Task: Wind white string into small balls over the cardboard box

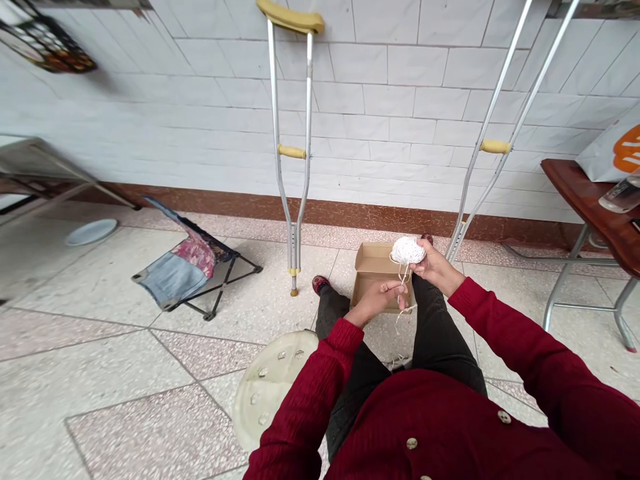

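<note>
Head view: your right hand [434,268] holds a ball of white string [407,251] by its near side, thumb and fingers curled on it, so the ball sits just left of that hand and beyond the left one. Your left hand [380,299], lower and nearer your body, appears to pinch the strand [403,272] that hangs from the ball, its fingers drawn close together. A loose tail [407,309] dangles just below those fingertips.

Watch the right grip: it takes the ball from one side only, so a sharp tug by your left hand could roll it out, and it would likely drop into or beside the cardboard box [375,257] beneath your hands. Loops pulled off too quickly could slide over each other and knot, since the strand looks slack between your hands. If your left pinch loosens, the tail could slip away or catch on the box's rim. White scraps [399,363] lie between your legs, below both hands, where a fallen end could mix with them. Beyond your left hand, a crutch [291,152] leans at the wall; a wide swing of your foot could knock it.
</note>
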### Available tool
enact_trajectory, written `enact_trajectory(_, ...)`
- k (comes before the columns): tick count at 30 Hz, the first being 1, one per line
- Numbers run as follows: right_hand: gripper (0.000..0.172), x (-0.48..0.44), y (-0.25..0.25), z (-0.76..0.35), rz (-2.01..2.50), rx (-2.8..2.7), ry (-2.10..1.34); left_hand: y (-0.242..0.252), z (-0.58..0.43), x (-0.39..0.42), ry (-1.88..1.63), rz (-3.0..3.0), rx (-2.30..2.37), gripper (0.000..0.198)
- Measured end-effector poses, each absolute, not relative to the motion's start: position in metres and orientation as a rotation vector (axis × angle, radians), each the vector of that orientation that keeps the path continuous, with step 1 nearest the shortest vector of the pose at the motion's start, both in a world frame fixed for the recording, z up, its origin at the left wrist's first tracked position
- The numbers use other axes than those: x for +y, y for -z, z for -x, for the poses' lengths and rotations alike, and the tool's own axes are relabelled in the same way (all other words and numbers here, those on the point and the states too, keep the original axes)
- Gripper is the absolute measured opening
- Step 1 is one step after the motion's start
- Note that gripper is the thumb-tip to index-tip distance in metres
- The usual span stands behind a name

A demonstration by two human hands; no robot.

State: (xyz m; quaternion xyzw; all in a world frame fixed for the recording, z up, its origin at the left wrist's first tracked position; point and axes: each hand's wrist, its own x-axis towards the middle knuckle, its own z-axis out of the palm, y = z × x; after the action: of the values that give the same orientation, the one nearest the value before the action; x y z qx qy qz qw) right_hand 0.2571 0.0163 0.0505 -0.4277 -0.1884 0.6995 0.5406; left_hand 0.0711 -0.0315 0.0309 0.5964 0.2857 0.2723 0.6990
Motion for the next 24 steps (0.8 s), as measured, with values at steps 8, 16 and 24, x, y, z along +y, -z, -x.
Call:
enact_trajectory(8, 0.017, 0.033, -0.076, -0.281, 0.982, -0.339, -1.506, -0.014, -0.066, -0.069, -0.485, -1.446, 0.639, 0.043)
enact_trajectory(16, 0.027, -0.043, -0.056, -0.259, 1.259, -0.896, -2.112, -0.003, -0.044, -0.002, -0.411, -1.913, 1.1, 0.031)
enact_trajectory(24, 0.041, -0.031, -0.005, -0.256, 1.748, -1.427, -1.145, -0.033, -0.067, 0.014, -0.226, -1.89, 1.012, 0.033)
